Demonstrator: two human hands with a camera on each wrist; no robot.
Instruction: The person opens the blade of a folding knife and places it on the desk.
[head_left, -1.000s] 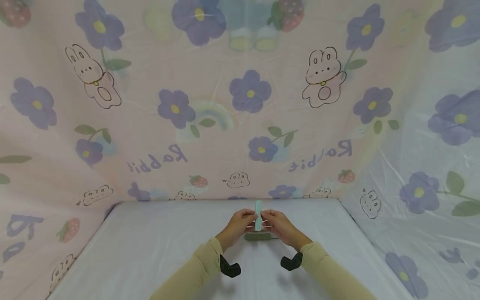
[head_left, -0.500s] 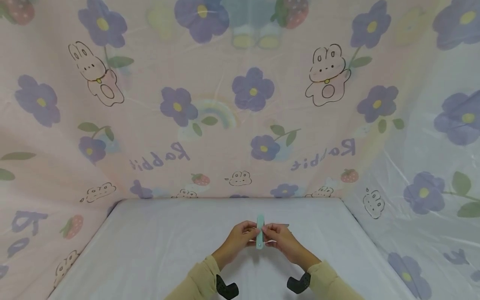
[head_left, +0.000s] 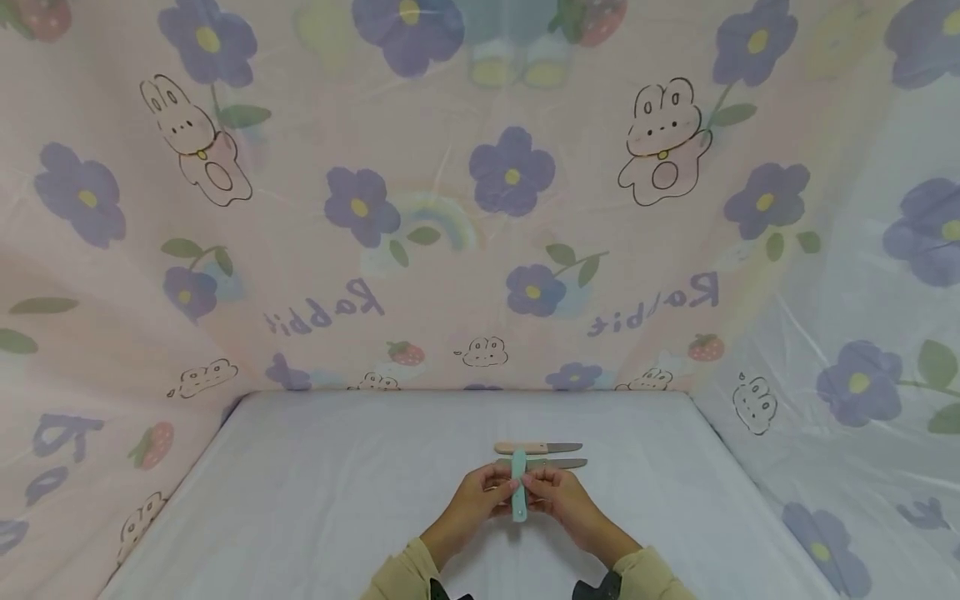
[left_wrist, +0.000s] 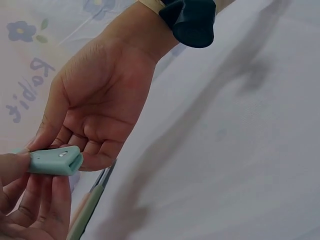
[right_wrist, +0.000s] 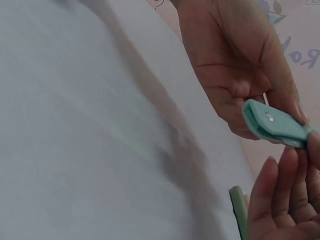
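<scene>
Both hands hold a mint-green folding knife (head_left: 519, 510) upright between them, over the white table. My left hand (head_left: 480, 493) pinches it from the left side, thumb toward me. From the other side, the thumb and fingers of my right hand (head_left: 561, 497) grip it too. In the left wrist view, the end of the folding knife (left_wrist: 57, 162) shows a rivet and an open slot. Whether its blade is out cannot be told. Just beyond the hands lies a green-handled knife (head_left: 566, 463), its handle partly covered by the folding knife.
Behind the green-handled knife lies a knife with a pale pinkish handle (head_left: 521, 447), parallel to it, blade to the right. A white cloth covers the table (head_left: 337, 467). Curtains (head_left: 435, 275) printed with flowers and rabbits stand at the back and both sides.
Both hands have drawn back toward me with the folding knife still between them. The two knives on the table now show beyond the hands. The head view has shifted slightly.
</scene>
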